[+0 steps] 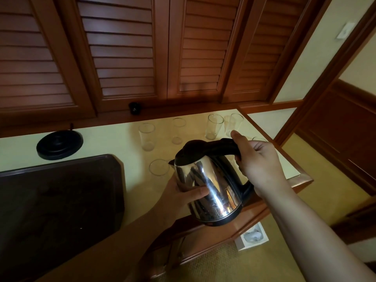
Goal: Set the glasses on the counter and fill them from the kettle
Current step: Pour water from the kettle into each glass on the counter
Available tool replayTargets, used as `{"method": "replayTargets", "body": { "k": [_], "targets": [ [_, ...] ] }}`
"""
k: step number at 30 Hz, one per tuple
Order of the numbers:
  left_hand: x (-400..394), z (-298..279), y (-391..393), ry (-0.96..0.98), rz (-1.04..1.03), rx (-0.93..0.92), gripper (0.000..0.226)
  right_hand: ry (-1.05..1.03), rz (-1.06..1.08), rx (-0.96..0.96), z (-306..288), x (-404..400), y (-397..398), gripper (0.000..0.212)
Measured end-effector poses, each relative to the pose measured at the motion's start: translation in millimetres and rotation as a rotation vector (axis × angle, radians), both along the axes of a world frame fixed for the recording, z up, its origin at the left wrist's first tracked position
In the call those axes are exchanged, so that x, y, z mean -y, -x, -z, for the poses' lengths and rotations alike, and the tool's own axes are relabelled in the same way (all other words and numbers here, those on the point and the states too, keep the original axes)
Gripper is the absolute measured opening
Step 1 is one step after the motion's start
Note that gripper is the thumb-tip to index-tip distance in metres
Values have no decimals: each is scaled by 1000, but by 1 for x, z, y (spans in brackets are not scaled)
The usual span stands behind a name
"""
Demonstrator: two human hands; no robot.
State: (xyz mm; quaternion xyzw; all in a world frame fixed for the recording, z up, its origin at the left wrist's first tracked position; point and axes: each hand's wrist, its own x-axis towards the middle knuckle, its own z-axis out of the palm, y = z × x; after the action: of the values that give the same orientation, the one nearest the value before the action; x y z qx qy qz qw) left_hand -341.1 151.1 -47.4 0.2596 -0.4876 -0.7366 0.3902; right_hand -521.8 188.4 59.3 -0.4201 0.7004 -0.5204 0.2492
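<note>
Right hand (258, 161) grips the black handle of a shiny steel kettle (211, 188); left hand (183, 195) cups its side. Clear empty glasses (147, 136) stand on the counter (105, 139).

The right hand (258, 161) reached in from five o'clock, fingers (238, 159) curled tight, thumb extended. The left hand (181, 194) came from seven o'clock, palm cupped, thumb pressed flat.

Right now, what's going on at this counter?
A person is holding a steel kettle over the counter. The right hand grips the black handle while the left hand steadies the body. The spout points at the nearest glass, which looks empty. More glasses stand farther back. The kettle's base sits at the left, beside a dark tray.
</note>
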Motion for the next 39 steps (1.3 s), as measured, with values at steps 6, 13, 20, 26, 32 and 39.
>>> {"method": "replayTargets", "body": {
  "k": [6,13,20,26,32,39],
  "targets": [
    [0,6,1,16,-29,31,47,-13,6,-1,-3,0,-1,71],
    [0,3,2,13,-2,12,43,-20,-5,12,-6,-3,-3,66],
    [1,14,2,46,-31,59,58,-12,-17,-15,-7,-4,-3,68],
    [4,14,1,77,-36,96,64,10,35,118,-1,-9,-4,64],
    [1,-6,-6,166,-17,140,59,57,137,347,2,-20,-7,49],
    [-4,-10,-2,175,-155,206,90,104,174,447,-2,-28,-2,43]
  ]
}}
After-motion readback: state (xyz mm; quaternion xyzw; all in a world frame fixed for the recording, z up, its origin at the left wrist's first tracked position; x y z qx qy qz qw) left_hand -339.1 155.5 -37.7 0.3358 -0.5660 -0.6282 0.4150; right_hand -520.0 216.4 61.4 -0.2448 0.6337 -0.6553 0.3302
